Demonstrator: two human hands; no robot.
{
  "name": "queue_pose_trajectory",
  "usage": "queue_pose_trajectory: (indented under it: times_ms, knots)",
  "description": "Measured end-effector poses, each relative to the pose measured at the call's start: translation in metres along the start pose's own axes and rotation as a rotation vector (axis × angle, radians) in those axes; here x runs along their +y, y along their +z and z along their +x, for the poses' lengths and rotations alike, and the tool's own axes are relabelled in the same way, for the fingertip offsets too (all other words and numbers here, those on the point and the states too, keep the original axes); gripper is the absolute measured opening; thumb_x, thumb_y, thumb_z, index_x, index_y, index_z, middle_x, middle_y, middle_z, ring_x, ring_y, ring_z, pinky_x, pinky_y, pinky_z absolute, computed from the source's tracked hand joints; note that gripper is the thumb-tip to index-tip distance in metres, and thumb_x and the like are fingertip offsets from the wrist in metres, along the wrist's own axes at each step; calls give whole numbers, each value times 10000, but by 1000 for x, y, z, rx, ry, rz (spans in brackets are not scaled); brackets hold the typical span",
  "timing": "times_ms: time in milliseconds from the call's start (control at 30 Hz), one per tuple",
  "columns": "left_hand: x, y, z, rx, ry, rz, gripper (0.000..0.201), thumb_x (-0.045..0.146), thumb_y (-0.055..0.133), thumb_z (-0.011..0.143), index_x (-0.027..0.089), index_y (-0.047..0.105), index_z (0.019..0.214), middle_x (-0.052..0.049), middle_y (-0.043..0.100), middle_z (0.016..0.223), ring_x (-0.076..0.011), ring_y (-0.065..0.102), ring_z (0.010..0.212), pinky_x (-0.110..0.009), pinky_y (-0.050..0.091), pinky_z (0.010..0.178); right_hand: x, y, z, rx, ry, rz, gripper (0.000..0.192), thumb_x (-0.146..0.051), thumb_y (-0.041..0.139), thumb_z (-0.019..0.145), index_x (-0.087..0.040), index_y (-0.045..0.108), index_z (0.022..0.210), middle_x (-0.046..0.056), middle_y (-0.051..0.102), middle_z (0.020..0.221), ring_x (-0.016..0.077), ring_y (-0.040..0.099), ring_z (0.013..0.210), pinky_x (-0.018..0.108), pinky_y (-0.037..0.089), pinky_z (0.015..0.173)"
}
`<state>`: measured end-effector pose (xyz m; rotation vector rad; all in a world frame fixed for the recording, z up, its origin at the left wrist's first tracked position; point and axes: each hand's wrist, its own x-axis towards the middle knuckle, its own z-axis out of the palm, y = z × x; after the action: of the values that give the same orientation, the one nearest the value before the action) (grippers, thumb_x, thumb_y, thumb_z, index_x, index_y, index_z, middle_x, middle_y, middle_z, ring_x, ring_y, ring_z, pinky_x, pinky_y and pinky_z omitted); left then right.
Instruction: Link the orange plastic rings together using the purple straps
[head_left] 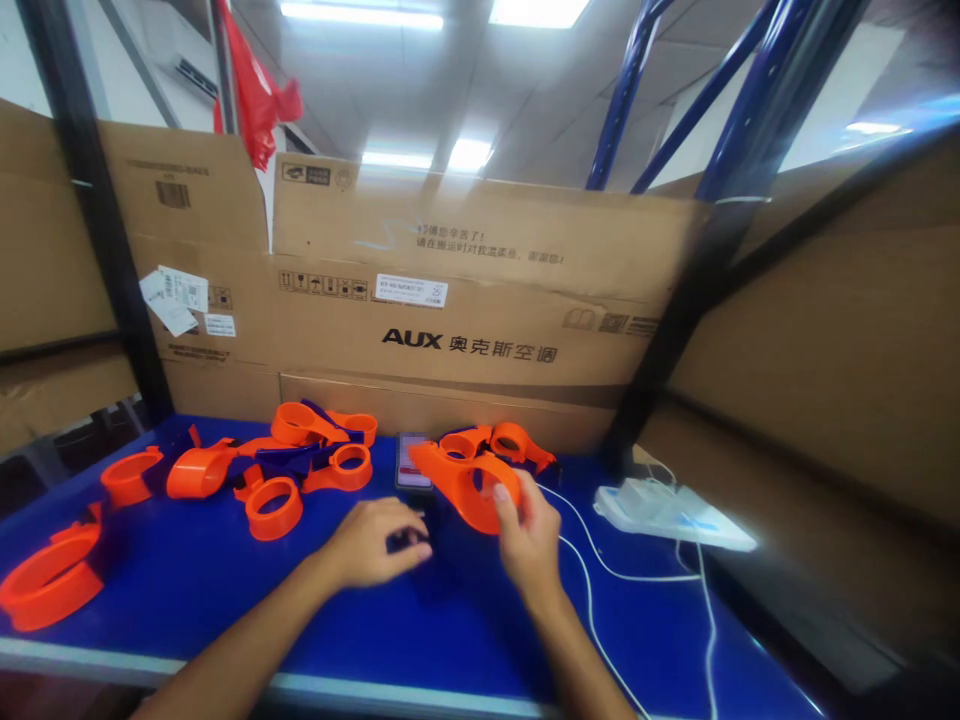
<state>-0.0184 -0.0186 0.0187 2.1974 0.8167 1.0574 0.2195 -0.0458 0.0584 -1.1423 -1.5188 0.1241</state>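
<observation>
My right hand (531, 530) grips an orange tape dispenser (457, 482) by its ring, thumb at the front, and holds it tilted above the blue table. Its narrow end points left and is slightly blurred. My left hand (379, 543) is low over the table, to the left of that dispenser, with its fingers curled toward the thumb. Something dark shows between these fingers, but I cannot make out what it is. A phone (406, 464) with a lit screen lies behind the hands. Two more orange dispensers (510, 440) lie behind my right hand.
Several orange tape dispensers (274, 507) with dark blue parts lie on the left of the blue table (360, 640). A white power strip (675, 512) with white cables is at the right. Cardboard (330, 335) walls the back, between dark metal posts (660, 350).
</observation>
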Motion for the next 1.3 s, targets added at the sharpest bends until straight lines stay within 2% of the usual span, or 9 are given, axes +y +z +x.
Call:
queue_pose_trajectory:
  times_ms: [100, 200, 467, 567, 667, 833, 967, 1133, 1300]
  knots:
    - [14, 8, -3, -166, 150, 122, 206, 418, 718, 783, 333, 772, 963, -54, 768, 989, -302, 679, 992, -457, 425, 1002, -7, -28, -16, 19, 42, -250, 356, -549, 523, 890, -217, 629, 961, 34, 687, 717, 219, 628, 630, 302, 467, 605]
    - [16, 13, -2, -287, 196, 100, 195, 359, 672, 823, 346, 775, 987, -37, 767, 1027, -287, 682, 1033, -443, 465, 991, -6, -42, -34, -36, 43, -394, 336, -563, 515, 891, -243, 617, 899, 39, 674, 684, 243, 635, 623, 323, 463, 573]
    - [7, 14, -2, -344, 208, -54, 222, 219, 609, 864, 316, 770, 982, -35, 763, 1068, -256, 665, 1131, -433, 487, 1008, 17, -38, -58, -141, 76, -610, 318, -588, 603, 835, -271, 600, 819, 85, 674, 746, 275, 632, 581, 364, 425, 477]
    - [7, 15, 0, -408, 187, -44, 224, 217, 582, 888, 312, 761, 983, -31, 754, 1104, -249, 626, 1196, -452, 426, 1073, 17, -44, -39, -151, 65, -663, 364, -601, 587, 845, -271, 649, 985, 108, 701, 872, 297, 667, 697, 355, 423, 499]
    - [9, 15, 3, -440, 171, -40, 235, 239, 547, 922, 310, 747, 1024, -33, 740, 1145, -242, 575, 1261, -475, 358, 1120, 14, -39, -3, -154, 77, -651, 505, -599, 507, 901, -260, 573, 1270, 141, 688, 1113, 316, 681, 916, 366, 479, 648]
    - [9, 12, 3, -318, 159, -30, 229, 252, 553, 925, 311, 744, 1036, -42, 731, 1166, -255, 570, 1263, -474, 365, 1097, 23, 0, 43, -351, 121, -802, 644, -646, 501, 889, -213, 527, 1364, 218, 660, 1165, 350, 701, 874, 396, 477, 687]
    - [4, 8, 4, -119, 134, 10, 160, 293, 612, 902, 271, 757, 966, -61, 759, 1062, -246, 666, 1066, -422, 439, 994, 39, 16, 56, -441, 210, -887, 488, -516, 509, 921, -155, 622, 1230, 201, 710, 995, 333, 701, 904, 372, 470, 739]
    - [-1, 8, 8, 3, 46, -10, 211, 351, 585, 927, 227, 754, 896, -61, 763, 927, -212, 672, 900, -352, 478, 858, 35, -4, 74, -432, 257, -873, 358, -395, 509, 905, -157, 695, 1098, 183, 723, 1011, 306, 689, 958, 313, 442, 743]
    - [-5, 12, 9, 46, -81, -207, 248, 410, 602, 914, 232, 743, 1013, -72, 756, 964, -234, 666, 939, -367, 466, 877, -5, -31, 72, -330, 213, -889, 341, -395, 484, 907, -190, 707, 1064, 146, 729, 929, 271, 691, 836, 283, 412, 644]
